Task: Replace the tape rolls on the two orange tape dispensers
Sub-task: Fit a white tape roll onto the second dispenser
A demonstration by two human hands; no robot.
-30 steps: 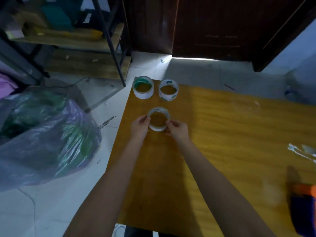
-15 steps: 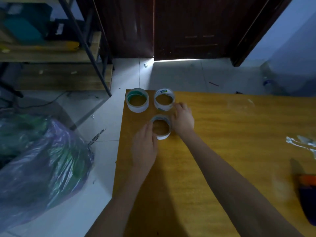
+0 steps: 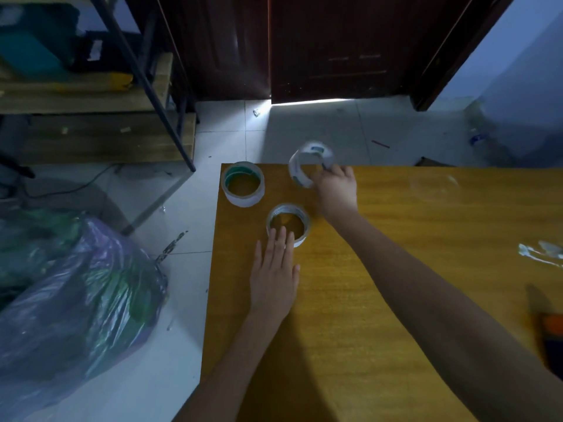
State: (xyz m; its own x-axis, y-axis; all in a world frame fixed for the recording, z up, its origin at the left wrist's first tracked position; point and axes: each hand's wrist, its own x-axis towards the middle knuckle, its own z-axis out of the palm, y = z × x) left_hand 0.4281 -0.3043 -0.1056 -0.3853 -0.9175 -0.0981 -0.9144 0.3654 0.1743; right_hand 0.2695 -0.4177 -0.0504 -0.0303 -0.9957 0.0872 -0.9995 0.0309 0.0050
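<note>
Three tape rolls are near the far left corner of the yellow wooden table (image 3: 380, 300). My right hand (image 3: 336, 187) grips a white tape roll (image 3: 300, 166), lifted and tilted above the table's far edge. A roll with a green core (image 3: 242, 184) lies flat at the corner. A third clear roll (image 3: 288, 223) lies flat nearer me; my left hand (image 3: 274, 275) rests flat with fingers apart, fingertips over its near rim. One orange and dark blue tape dispenser (image 3: 553, 339) is partly visible at the right edge of the view.
A crumpled strip of clear tape (image 3: 540, 254) lies on the table at the right. A large plastic bag (image 3: 70, 300) sits on the floor left of the table. A metal shelf rack (image 3: 91, 95) and a dark door (image 3: 335, 47) stand beyond.
My right hand left the near roll, reached to the far white roll and lifted it off the table. My left hand flattened over the near roll's rim.
</note>
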